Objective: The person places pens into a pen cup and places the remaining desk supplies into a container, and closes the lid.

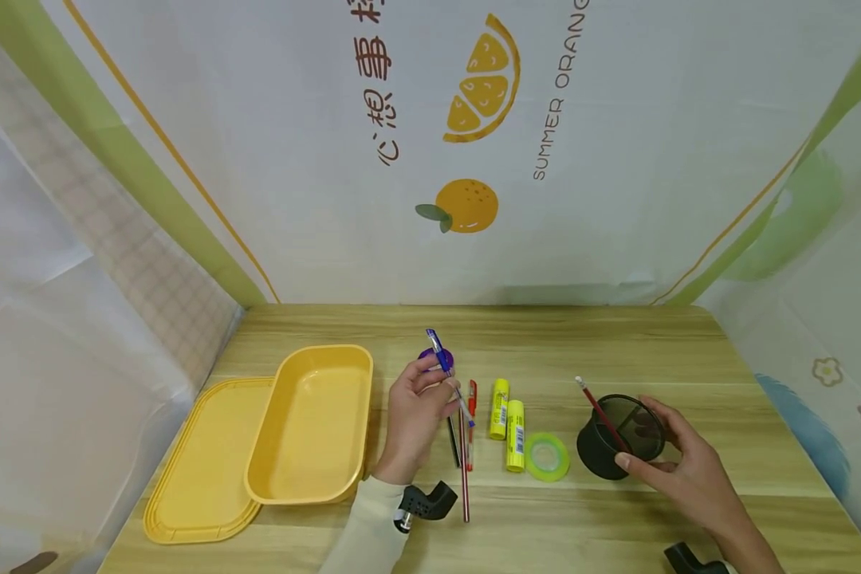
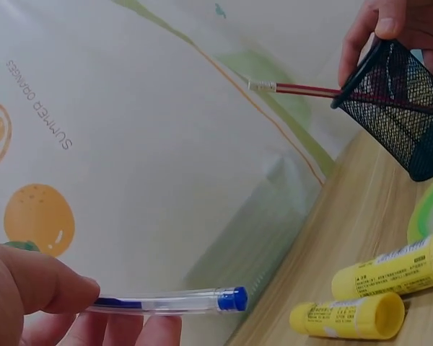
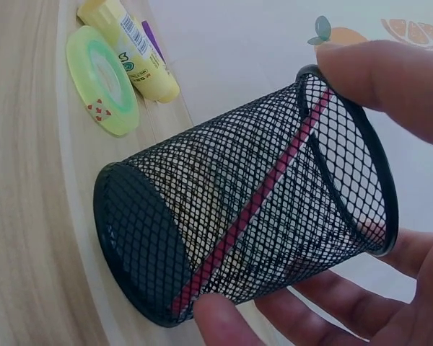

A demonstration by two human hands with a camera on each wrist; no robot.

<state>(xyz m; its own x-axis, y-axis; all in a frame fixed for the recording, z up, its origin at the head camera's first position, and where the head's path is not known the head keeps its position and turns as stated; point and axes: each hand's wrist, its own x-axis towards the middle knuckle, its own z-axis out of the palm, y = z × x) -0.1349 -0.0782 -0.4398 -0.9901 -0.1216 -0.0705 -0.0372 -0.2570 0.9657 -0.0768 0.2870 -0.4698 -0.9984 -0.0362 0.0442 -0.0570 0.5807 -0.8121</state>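
On my far left a yellow lid [image 1: 204,458] lies on the table [image 1: 545,335], its inner side overlapped by the yellow tray [image 1: 368,383], whose right rim runs close beside my left hand [image 1: 416,410]. That hand pinches the blue pen [image 1: 440,354] above the table, its long axis slanting from the capped far end down to the plugged end, near and to the right. Below lie a red pen [image 1: 473,391] and loose pencils [image 1: 465,498]. From the pen, the mesh cup [image 1: 594,450] is well to the right and a little nearer me, so I judge the plugged end needs swinging rightward to line up. Between them, two glue sticks [image 1: 500,406] and a tape roll [image 1: 563,458] lie low, leaving open air above. My right hand [image 1: 699,474] grips the cup's rim, mouth upward; one pencil [image 1: 592,401] leans out leftward, and the table's right edge is well apart.
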